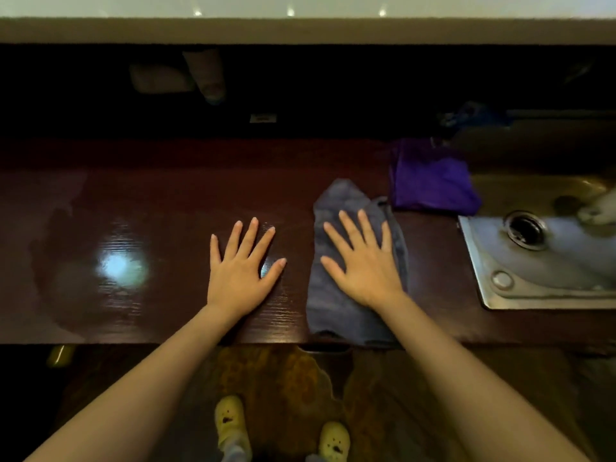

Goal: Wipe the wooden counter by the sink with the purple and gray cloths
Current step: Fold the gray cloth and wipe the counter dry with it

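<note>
Counter (140, 201) of dark glossy wood runs across the view at a dim kitchen, a bright patch of light reflected on its left part. My left hand (241, 265) lies flat on the bare wood near the middle, palm down, fingers spread, holding nothing. Just to its right, my right hand (361, 263) presses flat on the gray cloth (336, 305), fingers fanned wide across its upper half. That cloth lies crumpled lengthwise, its near end reaching the counter's front edge. Beyond its far right corner, touching or nearly so, the purple cloth (433, 181) sits bunched at the back of the counter, beside the sink's left rim and clear of both my hands. At far right, the steel sink (483, 258) is set into the wood, its drain (526, 230) open and dark. Below the counter edge, my feet in yellow clogs (230, 420) stand on a brown mat (283, 388).
</note>
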A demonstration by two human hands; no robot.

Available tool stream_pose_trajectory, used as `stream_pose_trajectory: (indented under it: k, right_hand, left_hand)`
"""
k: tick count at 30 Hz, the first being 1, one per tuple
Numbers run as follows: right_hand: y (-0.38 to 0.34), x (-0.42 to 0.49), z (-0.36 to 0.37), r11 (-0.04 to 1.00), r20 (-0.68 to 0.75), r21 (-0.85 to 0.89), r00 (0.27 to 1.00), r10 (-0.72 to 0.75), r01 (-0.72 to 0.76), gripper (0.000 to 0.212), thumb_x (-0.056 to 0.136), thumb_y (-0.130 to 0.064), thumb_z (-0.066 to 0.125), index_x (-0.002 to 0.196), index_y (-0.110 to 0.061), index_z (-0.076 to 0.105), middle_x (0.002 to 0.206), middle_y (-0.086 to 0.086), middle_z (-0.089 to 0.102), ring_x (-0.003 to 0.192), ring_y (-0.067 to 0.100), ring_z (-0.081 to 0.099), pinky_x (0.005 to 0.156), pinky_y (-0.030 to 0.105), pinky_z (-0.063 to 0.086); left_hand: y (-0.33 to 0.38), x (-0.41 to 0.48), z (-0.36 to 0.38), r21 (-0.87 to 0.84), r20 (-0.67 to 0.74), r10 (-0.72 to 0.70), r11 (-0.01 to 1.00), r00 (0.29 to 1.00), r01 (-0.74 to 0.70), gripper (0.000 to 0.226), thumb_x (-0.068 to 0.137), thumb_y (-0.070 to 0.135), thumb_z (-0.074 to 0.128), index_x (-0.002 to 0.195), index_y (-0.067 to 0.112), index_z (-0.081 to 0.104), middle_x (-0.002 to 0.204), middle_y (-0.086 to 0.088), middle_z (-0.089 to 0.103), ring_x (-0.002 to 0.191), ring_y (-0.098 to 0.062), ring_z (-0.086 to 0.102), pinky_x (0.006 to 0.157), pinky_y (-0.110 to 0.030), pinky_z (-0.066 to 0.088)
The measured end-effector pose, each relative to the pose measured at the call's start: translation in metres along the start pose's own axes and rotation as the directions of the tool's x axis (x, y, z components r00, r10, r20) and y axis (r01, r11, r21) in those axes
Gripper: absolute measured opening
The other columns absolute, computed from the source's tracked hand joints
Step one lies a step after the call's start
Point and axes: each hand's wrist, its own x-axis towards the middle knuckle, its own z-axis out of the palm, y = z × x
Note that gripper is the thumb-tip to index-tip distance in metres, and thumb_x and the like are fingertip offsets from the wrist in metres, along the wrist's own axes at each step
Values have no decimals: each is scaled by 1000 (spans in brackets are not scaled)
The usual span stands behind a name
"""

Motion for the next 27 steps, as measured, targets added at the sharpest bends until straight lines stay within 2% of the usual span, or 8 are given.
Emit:
stream_pose_trajectory:
  k: [5, 8, 10, 14, 17, 19, 22, 27]
  right_hand:
    - [10, -74, 0, 991, 3, -69, 994, 113, -113, 61, 89, -61, 19, 145, -36, 20, 157, -2, 18, 146, 26, 7, 113, 60, 14]
    - [22, -88, -5, 971, 7, -66, 973, 229, -228, 64, 87, -66, 10, 145, -40, 18, 158, -3, 15, 146, 23, 4, 113, 58, 11]
    - [26, -81, -8, 950, 15, -35, 950, 311, -310, 66, 85, -68, 12, 145, -41, 13, 159, -4, 8, 146, 22, -2, 114, 57, 5]
    - [5, -63, -5, 893, 28, -18, 892, 451, -450, 73, 82, -67, 9, 147, -35, 10, 159, 5, 1, 145, 32, -8, 112, 63, -1]
    - [-42, -58, 5, 909, -9, -22, 909, 416, -416, 73, 84, -66, 21, 146, -28, 22, 157, 15, 15, 143, 43, 6, 107, 71, 8]
    - [-82, -52, 12, 936, -24, -27, 936, 350, -351, 72, 85, -65, 25, 146, -28, 25, 155, 16, 18, 142, 44, 9, 107, 70, 8]
    - [-122, -37, 15, 956, -26, -20, 956, 291, -291, 73, 85, -66, 27, 146, -28, 23, 156, 15, 16, 142, 43, 5, 107, 68, 2]
    - [-122, -16, 14, 976, 11, 21, 977, 215, -215, 73, 85, -69, 24, 148, -32, 13, 158, 10, 1, 143, 39, -10, 107, 67, -6]
  left_hand:
    - [0, 1, -1, 9, 19, 10, 1000, 1000, -10, 63, 88, 66, 22, 144, 39, 13, 157, 5, 10, 145, -18, -1, 115, -56, -4]
    - [-1, 0, -1, 1, 22, 13, 1000, 1000, -13, 64, 87, 67, 20, 144, 38, 13, 157, 3, 10, 145, -19, -1, 114, -57, -3]
    - [0, 1, -1, 2, 31, 18, 1000, 999, -18, 65, 87, 67, 18, 144, 38, 12, 157, 3, 10, 145, -20, -2, 114, -58, -3]
    - [-3, 4, -2, -4, 71, 30, 1000, 997, -29, 68, 84, 68, 10, 145, 37, 6, 158, 3, 3, 144, -21, -7, 112, -56, -8]
    - [-15, 4, -5, -5, 95, 90, 996, 991, -90, 69, 83, 67, 9, 145, 36, 6, 158, 5, 2, 144, -17, -6, 114, -54, -6]
    - [-30, 2, -9, 2, 79, 122, 992, 989, -123, 68, 83, 66, 12, 145, 36, 12, 157, 6, 8, 144, -16, -2, 114, -54, -3]
    - [-60, 3, -16, 13, 64, 104, 994, 993, -105, 67, 82, 65, 16, 144, 38, 19, 156, 5, 14, 144, -17, 3, 113, -55, 0]
    - [-112, 8, -28, 27, 65, 20, 999, 998, -22, 69, 79, 69, 13, 143, 43, 15, 157, 7, 11, 144, -16, 0, 112, -56, -3]
